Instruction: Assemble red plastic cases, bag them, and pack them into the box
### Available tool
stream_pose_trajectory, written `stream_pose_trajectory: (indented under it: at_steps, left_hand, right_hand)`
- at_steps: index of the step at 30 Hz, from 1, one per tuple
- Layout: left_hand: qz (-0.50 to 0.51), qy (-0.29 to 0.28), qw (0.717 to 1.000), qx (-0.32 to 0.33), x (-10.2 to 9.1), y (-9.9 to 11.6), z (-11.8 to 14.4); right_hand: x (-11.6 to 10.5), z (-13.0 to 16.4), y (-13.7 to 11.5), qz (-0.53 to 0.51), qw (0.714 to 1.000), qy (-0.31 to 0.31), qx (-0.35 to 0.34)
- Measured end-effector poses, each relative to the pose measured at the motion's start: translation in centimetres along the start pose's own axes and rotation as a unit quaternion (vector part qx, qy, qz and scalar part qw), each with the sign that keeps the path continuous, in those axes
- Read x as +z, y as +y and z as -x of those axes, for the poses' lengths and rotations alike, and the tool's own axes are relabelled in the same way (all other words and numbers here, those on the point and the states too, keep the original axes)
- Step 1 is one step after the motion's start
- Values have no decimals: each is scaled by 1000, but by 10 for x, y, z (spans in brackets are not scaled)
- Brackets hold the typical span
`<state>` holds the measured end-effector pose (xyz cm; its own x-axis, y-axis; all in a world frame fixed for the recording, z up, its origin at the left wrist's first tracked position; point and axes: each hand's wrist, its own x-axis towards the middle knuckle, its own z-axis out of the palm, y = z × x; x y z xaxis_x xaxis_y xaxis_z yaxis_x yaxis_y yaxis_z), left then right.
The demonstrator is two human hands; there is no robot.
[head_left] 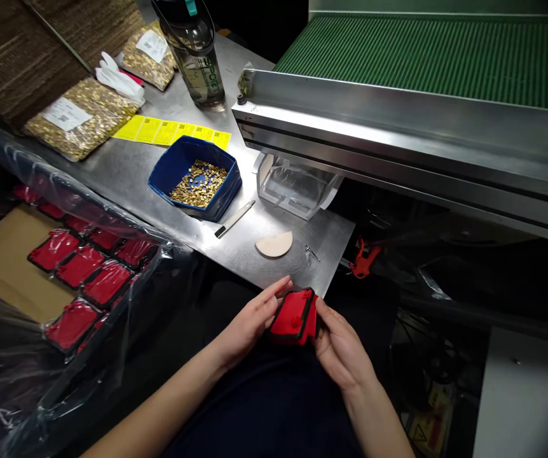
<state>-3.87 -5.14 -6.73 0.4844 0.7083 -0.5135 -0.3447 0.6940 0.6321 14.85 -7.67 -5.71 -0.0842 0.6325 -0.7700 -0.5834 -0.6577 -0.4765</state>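
Note:
Between my two hands, just off the table's front edge, is a small red plastic part with black edging (289,315). My left hand (253,318) rests along its left side, fingers stretched toward the table. On the right side, my right hand (338,340) grips the part with thumb and fingers. Nearest on the metal table (297,270) lie a pale half-round disc (274,244) and a few small metal bits (310,254). Behind them are a pale pen-like tool (234,219) and a blue bin (163,175) with many small brass pieces (202,184).
At left, a plastic-lined carton (16,254) holds several similar red parts (81,266). Bags of brass pieces (83,114), a yellow label strip (169,131) and a water bottle (200,70) stand farther back. A green conveyor (421,57) with a metal rail (398,140) borders the right.

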Motion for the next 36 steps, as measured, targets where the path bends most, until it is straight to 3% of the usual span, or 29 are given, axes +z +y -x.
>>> stream_pose_trajectory:
  at_steps: [3,7,17,20,23,25,27,30,32,34,36]
  left_hand:
    - [-99,-57,993,35,-4,3,6]
    - [-267,-44,959,80,1,4,7]
    - [-266,-33,957,109,13,-8,8]
    - [-173,-6,979,108,14,-12,6]
    - [24,55,995,74,12,-11,2]
    - [135,36,990,17,9,-9,0]
    - [211,-25,976,-41,2,-9,2]
    - [285,-52,955,-67,-15,-11,11]
    - [300,-35,951,-58,-27,-13,21]
    - [298,-21,953,-53,-36,-14,32]
    - [288,-7,956,-53,-41,-15,43]
  right_hand:
    - [-6,-8,3,-63,998,17,21]
    - [-7,-8,3,-95,995,12,37]
    - [-2,0,-7,33,999,-19,-7]
    - [-6,2,-8,44,998,-45,2]
    - [-9,4,-5,19,996,-82,7]
    - [-8,4,0,13,994,-105,7]
    - [-3,2,3,54,987,-151,30]
    - [6,-4,-2,251,943,-215,42]
    - [14,-11,-13,429,886,-173,-39]
    - [26,-24,-27,572,795,-94,-178]
    - [41,-46,-39,675,671,-54,-302]
